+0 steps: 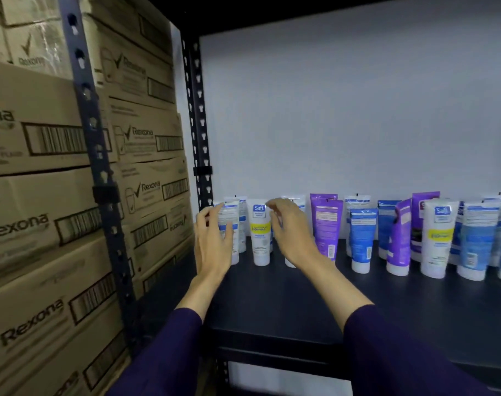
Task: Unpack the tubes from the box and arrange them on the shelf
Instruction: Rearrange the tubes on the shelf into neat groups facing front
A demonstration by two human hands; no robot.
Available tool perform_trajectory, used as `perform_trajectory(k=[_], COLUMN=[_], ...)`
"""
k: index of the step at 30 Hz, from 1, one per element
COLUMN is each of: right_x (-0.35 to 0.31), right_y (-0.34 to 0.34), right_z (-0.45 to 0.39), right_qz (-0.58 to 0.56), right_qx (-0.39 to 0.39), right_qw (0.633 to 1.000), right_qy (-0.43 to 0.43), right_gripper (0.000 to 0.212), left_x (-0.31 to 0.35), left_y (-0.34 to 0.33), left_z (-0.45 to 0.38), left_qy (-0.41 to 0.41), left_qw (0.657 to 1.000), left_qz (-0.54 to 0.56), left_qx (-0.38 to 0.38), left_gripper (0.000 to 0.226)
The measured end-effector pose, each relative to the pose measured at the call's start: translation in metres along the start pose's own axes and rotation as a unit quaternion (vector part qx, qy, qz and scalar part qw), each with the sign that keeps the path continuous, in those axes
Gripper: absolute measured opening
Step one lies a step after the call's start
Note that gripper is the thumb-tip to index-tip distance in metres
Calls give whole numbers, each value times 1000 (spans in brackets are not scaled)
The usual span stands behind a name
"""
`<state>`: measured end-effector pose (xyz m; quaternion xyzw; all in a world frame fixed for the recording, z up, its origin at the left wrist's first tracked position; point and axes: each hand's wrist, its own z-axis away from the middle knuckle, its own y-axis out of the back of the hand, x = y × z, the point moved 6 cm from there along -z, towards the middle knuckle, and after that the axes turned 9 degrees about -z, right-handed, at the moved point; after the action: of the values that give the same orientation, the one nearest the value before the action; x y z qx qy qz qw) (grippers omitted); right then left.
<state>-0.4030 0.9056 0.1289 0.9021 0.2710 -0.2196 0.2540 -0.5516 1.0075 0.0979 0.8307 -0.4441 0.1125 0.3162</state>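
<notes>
My left hand (212, 241) rests with loose fingers against the leftmost tube (229, 224), and my right hand (289, 230) hovers half-curled and empty just right of the white tube (260, 232) standing between them. I'd nudge gently near the caps so nothing tips. More tubes (400, 232) line the shelf (300, 295) right of my right hand.
</notes>
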Motion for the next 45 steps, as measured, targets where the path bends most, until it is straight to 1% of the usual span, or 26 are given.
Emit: perform_trajectory(k=[3, 6, 9, 11, 13, 16, 21, 23, 25, 29, 32, 36, 38, 40, 42, 45], right_x=[-5, -4, 2, 5, 8, 10, 12, 14, 15, 14, 10, 12, 16, 21, 28, 37], right_y=[-10, -25, -36, -37, -36, -35, -35, -36, -36, -32, -23, -15, -15, -18, -24, -34], right_z=[-14, -22, -25, -26, -27, -29, -28, -28, -29, -33, -47, -78, -95, -108, -118, -127], right_qz=[55, 137, 218, 239, 238, 219, 187, 181, 180, 151, 119, 109, 99, 104, 128, 161], right_qx=[-2, -20, -22, -9, -5, -21, -36, -38, -37, -33, -35, -75, -108, -153, -208, -269], right_qw=[998, 988, 970, 964, 964, 970, 976, 977, 977, 983, 990, 991, 989, 983, 969, 947], right_qy=[30, 72, 102, 115, 116, 108, 106, 105, 104, 96, 70, 33, 14, -11, -33, -63], right_gripper=[32, 41, 41, 42, 46, 45, 43, 42, 41, 35, 33, 30, 27, 24, 23, 23], left_x=[-4, 2, 6, 7, 6, 5, 9, 8, 6, 9, 15, 25, 28, 31, 35, 36], left_y=[-7, -10, -19, -24, -26, -24, -21, -21, -21, -13, -1, 5, 1, -6, -17, -34], left_z=[-10, -17, -21, -22, -24, -25, -21, -23, -23, -28, -48, -91, -114, -132, -143, -147], left_qy=[-8, -51, -94, -108, -108, -106, -106, -94, -81, -79, -88, -71, -57, -45, -56, -56], left_qw=[999, 996, 988, 984, 984, 988, 994, 993, 991, 991, 992, 994, 991, 982, 962, 916], left_qz=[-39, -75, -115, -137, -139, -111, 14, 70, 103, 108, 88, 67, 56, 28, -30, -91], left_qx=[8, 26, 34, 34, 30, 28, 17, 8, -1, 2, 1, -57, -109, -180, -264, -388], left_gripper=[51, 54, 54, 52, 50, 47, 42, 42, 43, 42, 30, 23, 21, 20, 21, 26])
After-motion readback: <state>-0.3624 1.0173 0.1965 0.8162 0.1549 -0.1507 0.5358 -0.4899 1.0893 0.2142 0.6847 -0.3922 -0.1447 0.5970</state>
